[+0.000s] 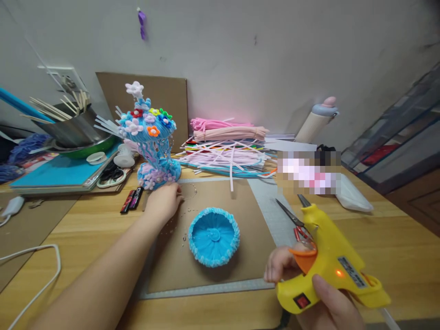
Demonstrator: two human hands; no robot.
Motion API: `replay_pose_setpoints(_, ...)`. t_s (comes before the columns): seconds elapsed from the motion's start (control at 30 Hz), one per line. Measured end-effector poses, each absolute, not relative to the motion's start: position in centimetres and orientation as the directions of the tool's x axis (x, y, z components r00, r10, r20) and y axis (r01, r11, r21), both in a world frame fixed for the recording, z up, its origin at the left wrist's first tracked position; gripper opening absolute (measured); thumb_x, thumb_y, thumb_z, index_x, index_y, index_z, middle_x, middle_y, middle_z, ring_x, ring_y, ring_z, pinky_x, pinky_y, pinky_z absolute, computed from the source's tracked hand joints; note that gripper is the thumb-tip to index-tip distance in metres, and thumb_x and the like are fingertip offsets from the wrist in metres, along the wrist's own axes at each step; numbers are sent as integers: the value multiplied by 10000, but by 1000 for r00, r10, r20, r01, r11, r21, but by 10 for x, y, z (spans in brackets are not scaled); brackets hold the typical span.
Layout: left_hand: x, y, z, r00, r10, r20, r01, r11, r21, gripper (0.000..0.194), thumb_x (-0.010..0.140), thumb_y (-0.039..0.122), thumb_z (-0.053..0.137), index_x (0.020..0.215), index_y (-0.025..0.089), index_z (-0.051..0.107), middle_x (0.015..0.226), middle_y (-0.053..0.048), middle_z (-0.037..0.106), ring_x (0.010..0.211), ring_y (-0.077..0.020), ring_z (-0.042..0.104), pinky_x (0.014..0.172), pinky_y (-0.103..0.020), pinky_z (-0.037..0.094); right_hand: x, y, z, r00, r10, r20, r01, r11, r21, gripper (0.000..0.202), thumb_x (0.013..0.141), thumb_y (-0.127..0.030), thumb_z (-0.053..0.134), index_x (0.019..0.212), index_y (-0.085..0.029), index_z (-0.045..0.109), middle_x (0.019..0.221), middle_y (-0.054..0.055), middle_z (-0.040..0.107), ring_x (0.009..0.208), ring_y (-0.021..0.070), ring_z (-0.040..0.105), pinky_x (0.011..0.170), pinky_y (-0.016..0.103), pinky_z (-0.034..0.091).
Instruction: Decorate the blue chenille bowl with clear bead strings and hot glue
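My right hand (330, 298) grips a yellow glue gun (330, 256) by its handle. Its orange trigger is under my fingers, a small light glows on its side, and its nozzle points up and away. On the brown cardboard (240, 197), my left hand (167, 199) has curled fingers beside the base of a blue decoration (147, 126) covered in small flowers. What those fingers hold, if anything, is hidden. A thin beaded strand (189, 210) lies by them. Between my hands rests a blue bowl-shaped piece (213, 236) with a fluffy rim, its hollow side up.
Behind lie bundles of pipe cleaners (227, 151). Scissors (290, 213) and red-handled pliers (302, 236) sit beside the glue gun. At left are a metal pot (72, 128) of sticks, black-and-white scissors (112, 176) and a white cable (57, 261). A bottle (314, 121) stands back right.
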State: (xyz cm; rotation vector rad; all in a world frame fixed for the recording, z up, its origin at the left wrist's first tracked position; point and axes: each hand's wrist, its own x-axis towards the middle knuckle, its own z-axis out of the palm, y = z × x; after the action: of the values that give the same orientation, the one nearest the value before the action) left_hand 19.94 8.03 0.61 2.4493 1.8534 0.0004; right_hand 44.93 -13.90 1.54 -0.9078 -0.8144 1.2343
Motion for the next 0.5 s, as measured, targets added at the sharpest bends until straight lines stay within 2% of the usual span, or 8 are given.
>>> replay_pose_setpoints(0.13,199,82,6,334,937,-99,939,-322,123,282,883,321,544,1115,164,574,1127,-79,602,961,-198,602,820,-407,513,456,-136,42,199,979,44,-462,133,-877,216,854,-427,462,948,-259,561,742,57,619,705,232,567,680,350,466)
replay_pose_setpoints(0.23,199,82,8,367,926,-90,917,-344,203,289,882,326,546,1116,159,570,1127,-78,600,961,-197,601,822,-412,510,457,-132,54,214,974,73,-470,168,-867,208,863,-397,439,933,-255,573,714,65,621,678,225,567,644,334,477)
replay_pose_setpoints(0.4,198,71,23,307,951,28,866,-292,406,181,865,305,507,851,148,595,821,-57,630,819,-207,605,749,-363,484,453,-130,49,155,986,63,-472,130,-872,217,867,-379,431,980,-259,573,746,63,634,696,228,576,654,345,470)
replay_pose_setpoints(0.5,198,55,45,242,966,93,785,-252,566,213,890,332,384,942,180,524,678,2,563,641,-161,572,612,-297,479,451,-127,44,94,994,48,-473,87,-877,209,866,-383,442,972,-259,574,749,50,635,698,214,573,656,332,452)
